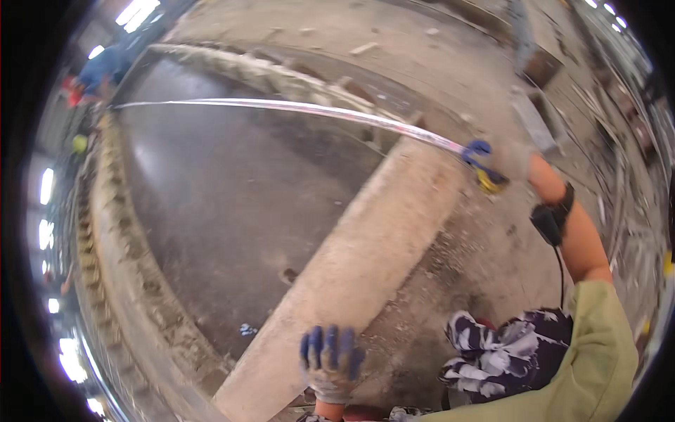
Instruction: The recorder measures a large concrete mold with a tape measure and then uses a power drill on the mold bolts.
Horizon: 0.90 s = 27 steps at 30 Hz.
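My right hand [512, 159], in a grey glove with blue fingertips, is closed around a yellow tape measure [493, 184]. The pale tape blade [295, 107] stretches from it to the far left corner, where a person in blue [102, 72] is near its other end. Whether that person holds the end is too small to tell. My left hand [330, 364], gloved alike, rests with fingers stretched out on a wide, pale, dusty board [351, 264] that slants across the near side of a flat dark slab [225, 190].
A rough raised edge [151, 281] borders the slab on the left, another [281, 74] along its far side. Rubble [436, 271] lies beside the board. Metal channel pieces [538, 123] stand at the right. A cable hangs from a black device [550, 221] on my right wrist.
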Each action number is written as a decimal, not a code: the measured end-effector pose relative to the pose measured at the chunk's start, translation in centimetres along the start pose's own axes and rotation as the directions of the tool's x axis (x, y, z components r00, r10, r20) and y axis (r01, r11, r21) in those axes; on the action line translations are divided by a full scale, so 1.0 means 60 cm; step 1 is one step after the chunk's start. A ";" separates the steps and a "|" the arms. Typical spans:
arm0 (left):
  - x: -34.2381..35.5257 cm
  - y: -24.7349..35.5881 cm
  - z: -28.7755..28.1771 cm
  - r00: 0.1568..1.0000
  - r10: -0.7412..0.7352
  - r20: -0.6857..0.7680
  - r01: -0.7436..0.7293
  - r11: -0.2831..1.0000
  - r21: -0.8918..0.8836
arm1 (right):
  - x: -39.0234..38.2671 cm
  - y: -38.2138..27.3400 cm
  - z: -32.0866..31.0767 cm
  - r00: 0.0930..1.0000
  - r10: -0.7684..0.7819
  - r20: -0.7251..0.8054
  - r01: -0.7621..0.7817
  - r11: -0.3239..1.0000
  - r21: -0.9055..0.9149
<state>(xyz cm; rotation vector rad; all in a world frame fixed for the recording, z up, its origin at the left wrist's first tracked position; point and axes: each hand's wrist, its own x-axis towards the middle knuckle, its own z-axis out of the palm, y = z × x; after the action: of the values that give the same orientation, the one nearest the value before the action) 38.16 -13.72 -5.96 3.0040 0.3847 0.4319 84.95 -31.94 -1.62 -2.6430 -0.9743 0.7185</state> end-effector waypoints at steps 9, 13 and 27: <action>0.009 0.001 -0.008 0.999 0.008 0.045 -0.009 1.000 0.012 | -0.018 -0.052 -0.012 0.998 0.040 -0.043 -0.044 0.993 -0.108; 0.004 0.001 -0.005 0.999 0.007 0.036 -0.008 1.000 0.015 | -0.017 -0.044 -0.006 0.994 0.048 -0.095 -0.062 0.987 -0.148; -0.003 -0.004 -0.002 0.998 0.008 0.066 -0.008 1.000 0.005 | -0.010 -0.040 -0.008 0.982 0.082 -0.168 -0.126 0.956 -0.266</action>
<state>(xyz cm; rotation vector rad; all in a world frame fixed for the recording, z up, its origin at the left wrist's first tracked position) 37.93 -13.54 -5.94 3.0168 0.3696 0.3313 83.47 -30.54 -0.11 -2.9577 -0.9581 0.4128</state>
